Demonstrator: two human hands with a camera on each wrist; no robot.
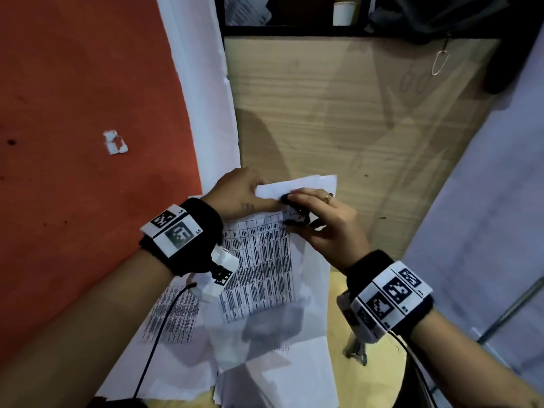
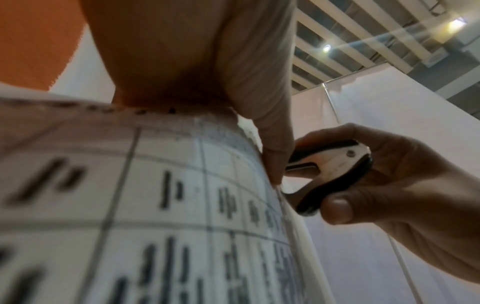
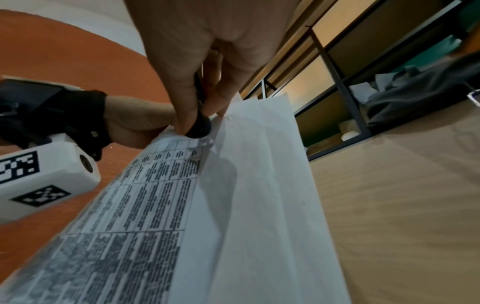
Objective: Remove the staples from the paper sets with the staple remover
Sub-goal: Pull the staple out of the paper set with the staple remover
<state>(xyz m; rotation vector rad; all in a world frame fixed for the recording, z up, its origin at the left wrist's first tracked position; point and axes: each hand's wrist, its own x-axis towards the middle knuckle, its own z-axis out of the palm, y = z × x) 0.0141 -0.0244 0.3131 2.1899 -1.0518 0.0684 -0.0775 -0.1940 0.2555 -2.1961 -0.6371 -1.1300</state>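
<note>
A stapled paper set (image 1: 262, 260) printed with a table lies on the wooden desk, its top sheet folded back at the upper corner. My left hand (image 1: 241, 195) pinches that corner, thumb (image 2: 275, 152) on the printed page (image 2: 155, 205). My right hand (image 1: 326, 222) grips a black and chrome staple remover (image 1: 295, 216), whose claws (image 2: 298, 164) meet the paper's edge just beside the left thumb. In the right wrist view the remover's black tip (image 3: 198, 126) touches the top corner of the paper set (image 3: 233, 205). The staple itself is hidden.
More loose printed sheets (image 1: 173, 316) lie under and left of the set. An orange wall (image 1: 88, 142) rises at the left with a torn paper scrap (image 1: 115, 142). A dark bag (image 1: 441, 16) and a paper cup (image 1: 343, 13) sit on a shelf behind the desk (image 1: 338, 113).
</note>
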